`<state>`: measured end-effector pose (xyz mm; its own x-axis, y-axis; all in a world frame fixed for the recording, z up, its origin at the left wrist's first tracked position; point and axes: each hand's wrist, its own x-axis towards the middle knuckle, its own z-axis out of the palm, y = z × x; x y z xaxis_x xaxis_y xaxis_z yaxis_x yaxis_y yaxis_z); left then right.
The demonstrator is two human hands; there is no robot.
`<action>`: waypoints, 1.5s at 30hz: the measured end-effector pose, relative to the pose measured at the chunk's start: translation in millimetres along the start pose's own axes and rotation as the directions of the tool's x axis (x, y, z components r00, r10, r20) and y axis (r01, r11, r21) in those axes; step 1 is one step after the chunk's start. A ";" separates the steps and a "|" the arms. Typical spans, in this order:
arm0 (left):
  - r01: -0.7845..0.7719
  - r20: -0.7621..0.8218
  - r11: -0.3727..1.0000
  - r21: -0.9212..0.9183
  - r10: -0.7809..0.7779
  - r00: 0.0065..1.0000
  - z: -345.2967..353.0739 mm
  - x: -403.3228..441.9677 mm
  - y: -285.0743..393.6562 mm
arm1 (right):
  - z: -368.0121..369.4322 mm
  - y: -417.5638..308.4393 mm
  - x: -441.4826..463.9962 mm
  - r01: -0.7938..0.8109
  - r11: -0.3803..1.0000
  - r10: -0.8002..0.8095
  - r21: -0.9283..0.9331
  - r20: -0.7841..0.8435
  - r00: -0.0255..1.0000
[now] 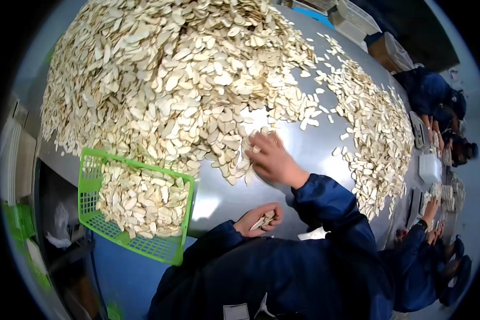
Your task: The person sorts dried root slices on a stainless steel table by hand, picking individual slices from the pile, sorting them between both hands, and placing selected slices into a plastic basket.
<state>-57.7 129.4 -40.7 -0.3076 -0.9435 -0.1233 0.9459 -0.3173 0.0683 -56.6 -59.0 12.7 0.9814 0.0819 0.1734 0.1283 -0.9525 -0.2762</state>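
While the left hand (260, 219) is cupping a few pale slices (264, 220), its curled fingers are hiding part of them; the count is staying unclear. Right hand (272, 159), farther out, is hovering or resting palm down at the near edge of a big heap (170, 69) of similar slices. Its fingers are part-spread and blurring slightly; whether they are gripping a slice, cannot tell. Heap is spreading ahead and leftward of both hands, its far side running out at the top of the view.

Left of the left hand, a green basket (185, 213) is tilting and holding more slices, which are covering much of its mesh floor. What is bearing it underneath, cannot tell. Just right of the left hand, a white item (313, 233) is showing partly, the right sleeve covering the rest.

Under the hands, a metal table (224, 197) is reflecting bright light in patches. Well right of the right hand, a looser band of slices (376, 133) is running along it. Beyond that band, people in dark blue (410, 272) are working around a white container (430, 168), their hands small and partly hidden. Pale crates (352, 18) are standing far ahead and right; dark lens edges are cutting off the room's corners.
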 end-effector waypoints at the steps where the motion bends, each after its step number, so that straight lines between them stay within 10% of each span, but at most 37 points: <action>1: -0.036 0.006 0.998 -0.053 0.036 0.999 -2.4 -0.3 -2.1 | -9.5 11.1 -1.0 -0.077 0.997 0.077 0.004 -0.073 0.994; 9: -0.108 0.040 0.987 -0.120 0.113 0.993 -4.0 3.7 -0.4 | -24.2 121.1 -5.6 -0.480 0.864 0.498 0.151 -0.389 0.775; 16: -0.139 0.021 0.986 -0.090 0.142 0.990 -5.7 4.2 -0.1 | -26.9 103.1 47.4 -0.568 0.823 0.557 -0.004 -0.192 0.808; 20: -0.140 0.034 0.982 -0.123 0.145 0.989 -6.9 4.5 -0.3 | -44.2 104.7 26.9 -0.519 0.788 0.576 0.330 -0.100 0.811; 25: -0.120 0.062 0.982 -0.149 0.131 0.989 -9.4 4.4 0.6 | -73.3 77.8 -17.2 -0.720 0.383 0.673 0.579 0.359 0.647; 29: -0.126 0.060 0.982 -0.142 0.135 0.989 -7.6 4.4 0.7 | -62.3 75.0 -36.3 -0.489 0.830 0.521 0.270 -0.057 0.852; 38: -0.145 0.019 0.982 -0.122 0.149 0.989 -6.8 5.2 0.9 | 9.8 3.8 46.2 -0.259 0.958 0.218 -0.124 -0.274 0.937; 41: -0.151 0.006 0.978 -0.141 0.154 0.988 -3.3 5.4 2.1 | 27.0 14.9 41.4 -0.244 0.958 0.199 -0.153 -0.264 0.944; 45: -0.189 -0.017 0.960 -0.208 0.190 0.982 0.0 2.5 2.7 | -20.4 3.0 18.2 -0.394 0.872 0.409 0.289 0.009 0.912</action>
<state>-55.9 126.1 -40.8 -0.1204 -0.9849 -0.1247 0.9875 -0.1060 -0.1166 -41.2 -66.3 34.4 0.9492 -0.3126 0.0366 -0.2339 -0.7783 -0.5827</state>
